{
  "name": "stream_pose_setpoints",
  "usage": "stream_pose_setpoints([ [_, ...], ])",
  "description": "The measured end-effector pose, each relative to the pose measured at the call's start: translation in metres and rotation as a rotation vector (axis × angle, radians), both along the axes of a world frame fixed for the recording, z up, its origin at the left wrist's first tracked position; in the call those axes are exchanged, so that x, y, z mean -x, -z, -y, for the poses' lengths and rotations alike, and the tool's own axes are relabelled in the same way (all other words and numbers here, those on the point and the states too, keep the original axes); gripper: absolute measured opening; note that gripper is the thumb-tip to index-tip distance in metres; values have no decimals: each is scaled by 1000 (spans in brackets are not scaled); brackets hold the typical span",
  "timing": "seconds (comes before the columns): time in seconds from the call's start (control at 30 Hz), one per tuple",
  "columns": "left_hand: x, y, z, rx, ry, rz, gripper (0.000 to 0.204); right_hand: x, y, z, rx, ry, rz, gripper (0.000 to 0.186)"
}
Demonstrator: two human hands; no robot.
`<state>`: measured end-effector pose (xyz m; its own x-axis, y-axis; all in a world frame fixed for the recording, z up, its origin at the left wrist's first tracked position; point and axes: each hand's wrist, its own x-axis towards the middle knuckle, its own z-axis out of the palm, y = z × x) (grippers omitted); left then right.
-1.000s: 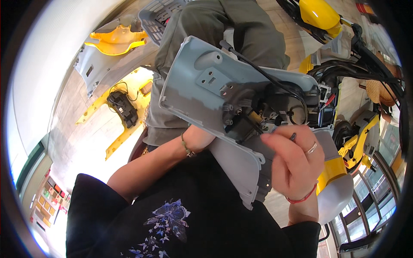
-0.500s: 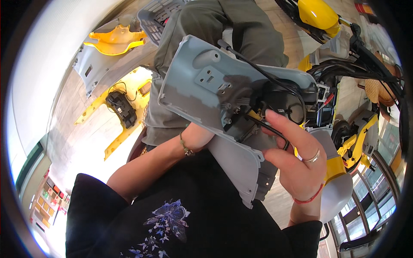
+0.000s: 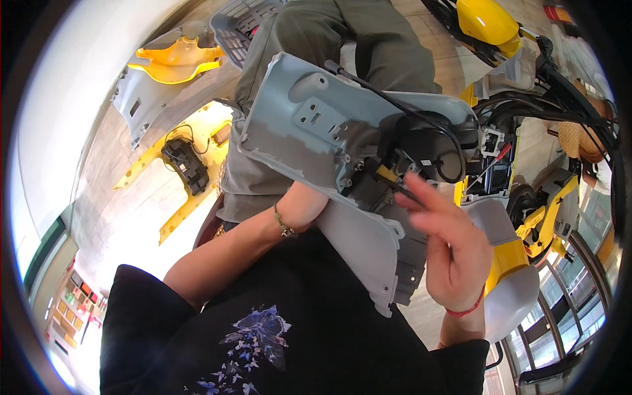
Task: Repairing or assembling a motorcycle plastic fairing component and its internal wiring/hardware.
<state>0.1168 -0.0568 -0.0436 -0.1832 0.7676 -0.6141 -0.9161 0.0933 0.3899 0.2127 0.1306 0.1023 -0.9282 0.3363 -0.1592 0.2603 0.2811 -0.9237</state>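
A grey molded plastic panel (image 3: pixel 273 141) lies tilted across my lap, its hollow inner side facing up. My left hand (image 3: pixel 306 203) reaches under its near edge; the fingers are hidden beneath. Over the panel's right part, my right hand (image 3: pixel 454 240) has its fingers on a thin black hex key (image 3: pixel 407 193), whose far end reaches a small yellow piece (image 3: pixel 387 174). Those fingers are slightly blurred and cover much of the key. A black cable (image 3: pixel 395 108) runs across the panel and loops round beside a dark round part (image 3: pixel 421 141).
Yellow and grey body panels lie on the floor at left, one yellow panel (image 3: pixel 172 224) bearing a black part (image 3: pixel 186 166). A grey crate (image 3: pixel 240 29) stands beyond my knee. At right is a partly stripped vehicle with black cables (image 3: pixel 526 108) and a red-handled screwdriver (image 3: pixel 503 151).
My right hand has turned, its fingers shifting along the hex key, whose bent end is now covered. The panel has moved slightly left. My left arm stays nearly still.
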Motion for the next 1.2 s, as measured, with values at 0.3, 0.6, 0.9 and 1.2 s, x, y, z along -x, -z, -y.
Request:
stream_pose_setpoints([
  [0.3, -5, -1, -5, -17, 10, 15, 49, 3, -1, -14, -128, -274, -136, 42],
  [0.6, -7, 5, -6, -22, 10, 32, 49, -3, -17, -11, -601, -160, 198, 47],
  [0.9, -8, 8, -9, -35, 12, 41, 48, -2, -24, 2, -279, -11, 172, 29],
  [1.2, -12, 7, -8, -34, 16, 46, 47, -4, -14, 0, -557, -161, 0, 31],
])
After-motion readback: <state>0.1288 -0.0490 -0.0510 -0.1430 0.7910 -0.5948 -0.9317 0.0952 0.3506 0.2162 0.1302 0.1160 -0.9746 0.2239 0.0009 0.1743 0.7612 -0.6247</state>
